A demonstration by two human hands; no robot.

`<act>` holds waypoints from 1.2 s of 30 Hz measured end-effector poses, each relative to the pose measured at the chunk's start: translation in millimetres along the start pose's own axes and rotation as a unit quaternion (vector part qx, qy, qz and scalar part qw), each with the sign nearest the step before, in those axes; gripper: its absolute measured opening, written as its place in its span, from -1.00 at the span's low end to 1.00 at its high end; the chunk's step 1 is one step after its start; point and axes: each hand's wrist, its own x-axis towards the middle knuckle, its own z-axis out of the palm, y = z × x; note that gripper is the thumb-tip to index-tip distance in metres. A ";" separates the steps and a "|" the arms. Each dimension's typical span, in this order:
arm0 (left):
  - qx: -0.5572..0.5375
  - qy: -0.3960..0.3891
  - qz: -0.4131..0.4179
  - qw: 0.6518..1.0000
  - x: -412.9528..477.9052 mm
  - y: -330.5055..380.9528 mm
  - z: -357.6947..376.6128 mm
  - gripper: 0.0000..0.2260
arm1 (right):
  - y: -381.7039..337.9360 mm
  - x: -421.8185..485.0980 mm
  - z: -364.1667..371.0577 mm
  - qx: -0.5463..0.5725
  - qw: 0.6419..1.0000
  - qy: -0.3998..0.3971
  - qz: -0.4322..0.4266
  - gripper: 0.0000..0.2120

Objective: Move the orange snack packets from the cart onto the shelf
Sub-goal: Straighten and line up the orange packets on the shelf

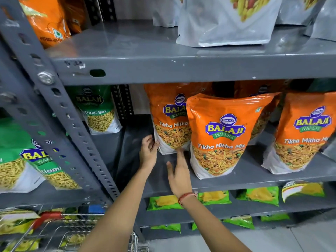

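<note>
Both hands (left hand (148, 151), right hand (179, 174)) apparently touching orange packet (170, 120).

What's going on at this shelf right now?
A person is stocking orange Tikha Mitha Mix packets on the grey metal shelf. Both hands are at the leftmost orange packet, which stands upright at the back: the left hand touches its lower left edge and the right hand lies open at its base. Neither has a closed grip on it. The wire cart sits below left.
</note>
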 end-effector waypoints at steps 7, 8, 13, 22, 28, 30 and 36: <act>-0.010 -0.063 0.072 0.995 -82.0 0.7 18.9 -0.78 | 20.3 -34.5 -89.0 0.072 0.942 0.327 -0.029 -0.37; -0.011 -0.121 0.059 0.991 -84.8 4.5 25.2 -0.69 | 25.4 -26.5 -104.5 0.111 0.940 0.322 0.023 -0.25; -0.018 -0.307 0.004 0.952 -83.1 14.3 57.5 -0.17 | 46.0 8.2 -134.4 0.249 0.959 0.106 0.085 -0.38; 0.006 -0.252 0.010 0.968 -82.1 5.0 1.2 -0.27 | 33.7 -14.8 -88.8 0.176 0.982 0.051 0.054 -0.66; 0.009 -0.231 0.015 0.973 -75.6 4.8 -35.5 -0.27 | 21.2 -15.6 -59.6 0.187 0.981 0.015 0.040 -0.76; 0.015 -0.229 0.016 0.973 -77.5 6.6 -37.0 -0.26 | 19.7 -14.5 -58.8 0.193 0.980 0.011 0.045 -0.73; 0.057 -0.033 0.085 0.994 -107.9 8.1 -28.3 -0.15 | 27.0 -15.9 -77.0 0.196 0.979 0.019 0.058 -0.59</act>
